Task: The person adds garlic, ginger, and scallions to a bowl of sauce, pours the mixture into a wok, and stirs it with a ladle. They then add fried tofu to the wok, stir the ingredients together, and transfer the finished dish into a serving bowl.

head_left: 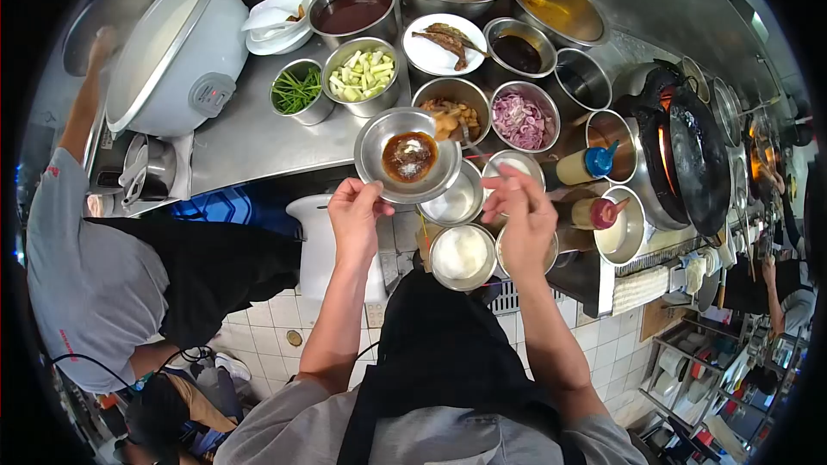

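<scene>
My left hand (355, 207) grips the rim of a shallow metal bowl (371, 153), fingers closed on its near left edge. Inside lies dark brown sauce (410, 158) topped with white powder. To the right, my right hand (524, 222) is raised over the small containers, its fingers drawn together and blurred. They appear to pinch the handle of a spoon (469, 136), mostly smeared by motion. Its tip seems to be by a tan lump at the bowl's right rim. Below the hands stand metal pots of white granules (462, 253) and white powder (451, 203).
Behind are pots of chopped green vegetable (362, 76), red onion (523, 121), brown pieces (450, 103) and dark sauce (519, 46). Squeeze bottles (575, 167) stand right, near a wok (696, 159) by flames. A co-worker (95, 267) reaches past a rice cooker (177, 52) at left.
</scene>
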Demonstrator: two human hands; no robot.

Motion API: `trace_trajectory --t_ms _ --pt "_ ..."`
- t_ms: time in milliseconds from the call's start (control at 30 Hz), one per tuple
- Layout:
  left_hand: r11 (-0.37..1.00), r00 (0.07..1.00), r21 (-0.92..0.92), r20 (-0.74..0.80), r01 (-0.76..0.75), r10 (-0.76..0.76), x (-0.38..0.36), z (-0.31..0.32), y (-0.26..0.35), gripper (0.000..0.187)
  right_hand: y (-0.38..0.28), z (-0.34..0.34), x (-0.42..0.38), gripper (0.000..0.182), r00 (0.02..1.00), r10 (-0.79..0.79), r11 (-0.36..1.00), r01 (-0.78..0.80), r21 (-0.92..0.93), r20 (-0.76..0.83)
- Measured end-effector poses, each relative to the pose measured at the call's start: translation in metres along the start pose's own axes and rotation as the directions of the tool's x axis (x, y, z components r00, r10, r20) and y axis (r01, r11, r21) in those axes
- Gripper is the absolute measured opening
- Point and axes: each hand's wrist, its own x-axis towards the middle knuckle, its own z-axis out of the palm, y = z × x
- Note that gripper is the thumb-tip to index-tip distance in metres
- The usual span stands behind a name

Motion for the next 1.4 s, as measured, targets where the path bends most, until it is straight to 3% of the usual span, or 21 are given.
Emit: trace_trajectory --t_ms 33,100,367,433,567,633,700,733,767,800,833,867,900,933,967,1067,1167,1233,1300,1367,1400 --pt "1.0 1.0 0.0 0.004 -0.001 0.001 0.001 0.003 0.0 0.018 0.002 0.0 -0.002 0.028 1.0 -0.003 1.0 0.003 0.0 -0.002" --pt "1.0 1.0 -0.013 0.006 0.022 -0.022 0.002 0.006 0.0 0.017 0.006 -0.001 -0.005 0.025 0.96 -0.239 0.927 0.269 -0.26 0.144" --pt "0.999 0.999 -0.026 0.021 0.042 -0.042 0.005 0.006 -0.007 0.016 0.001 -0.001 0.001 0.025 0.943 -0.308 0.885 0.331 -0.327 0.124" --pt "0.999 0.999 -0.028 0.017 0.04 -0.04 0.008 0.004 -0.01 0.016 0.002 0.002 0.001 0.024 0.901 -0.403 0.827 0.434 -0.357 0.162" --pt "0.999 1.0 -0.046 -0.006 0.029 -0.029 0.008 0.001 -0.007 0.018 0.023 0.009 0.007 0.026 0.89 -0.449 0.803 0.444 -0.398 0.086" --pt "0.999 1.0 -0.043 -0.022 0.017 -0.018 0.004 -0.003 -0.004 0.018 0.043 0.01 0.028 0.027 0.978 -0.207 0.906 0.18 -0.383 -0.03" --pt "0.999 0.999 -0.046 -0.037 0.016 -0.018 0.001 -0.008 0.0 0.02 0.052 0.008 0.046 0.032 0.992 -0.125 0.919 0.12 -0.374 0.011" --pt "0.999 0.999 -0.043 -0.042 0.011 -0.013 -0.001 -0.01 0.003 0.02 0.05 0.01 0.05 0.034 0.884 -0.46 0.572 0.363 -0.736 0.079" --pt "0.999 1.0 -0.038 -0.018 0.013 -0.014 -0.003 -0.012 0.007 0.02 0.048 0.012 0.053 0.036 0.681 -0.675 0.045 0.422 -0.905 0.284" --pt "0.999 1.0 -0.035 0.004 0.015 -0.015 -0.004 -0.014 0.011 0.021 0.03 0.015 0.046 0.041 0.688 -0.667 0.038 0.414 -0.909 0.285" --pt "0.999 1.0 -0.035 -0.004 0.01 -0.01 -0.005 -0.016 0.015 0.021 0.022 0.017 0.036 0.041 0.687 -0.666 0.041 0.422 -0.906 0.29" --pt "0.999 0.999 -0.023 0.046 0.024 -0.023 -0.005 -0.019 0.02 0.021 0.016 0.018 0.025 0.04 0.874 -0.463 0.488 0.388 -0.782 0.144" --pt "0.999 0.995 -0.009 0.097 0.038 -0.037 -0.006 -0.022 0.023 0.022 0.015 0.018 0.016 0.039 0.98 -0.171 0.827 0.196 -0.527 0.097" --pt "0.999 0.995 -0.008 0.093 0.035 -0.034 -0.007 -0.025 0.026 0.022 0.023 0.015 0.012 0.026 0.992 0.096 0.954 -0.067 -0.293 0.084" --pt "0.997 0.985 0.029 0.153 0.071 -0.075 -0.007 -0.027 0.029 0.022 0.031 0.009 0.01 0.026 0.992 0.095 0.955 -0.066 -0.29 0.089" --pt "0.986 0.949 0.126 0.28 0.11 -0.142 -0.001 -0.032 0.032 0.021 0.038 -0.003 0.008 0.012 0.905 0.36 0.915 -0.39 0.105 0.228" --pt "0.972 0.885 0.2 0.42 0.124 -0.199 0.014 -0.025 0.038 0.012 0.027 -0.007 0.004 0.009 0.917 0.359 0.903 -0.388 0.185 0.175" --pt "0.926 0.896 0.348 0.443 -0.149 -0.022 0.025 -0.004 0.059 0.013 0.029 -0.015 0.002 0.005 0.932 0.316 0.919 -0.347 0.186 0.177" --pt "0.647 0.896 0.646 0.422 -0.405 0.139 0.055 0.015 0.082 0.025 0.022 -0.017 -0.002 0.007 0.965 0.257 0.944 -0.261 0.2 0.048" --pt "0.239 0.713 0.684 0.581 -0.689 0.393 0.104 0.031 0.087 0.038 0.023 -0.024 -0.008 0.006 0.97 0.238 0.939 -0.243 0.244 0.05" --pt "0.083 0.684 0.71 0.631 -0.699 0.365 0.129 0.037 0.087 0.045 0.018 -0.024 -0.011 0.006 0.972 0.234 0.946 -0.236 0.221 0.035"
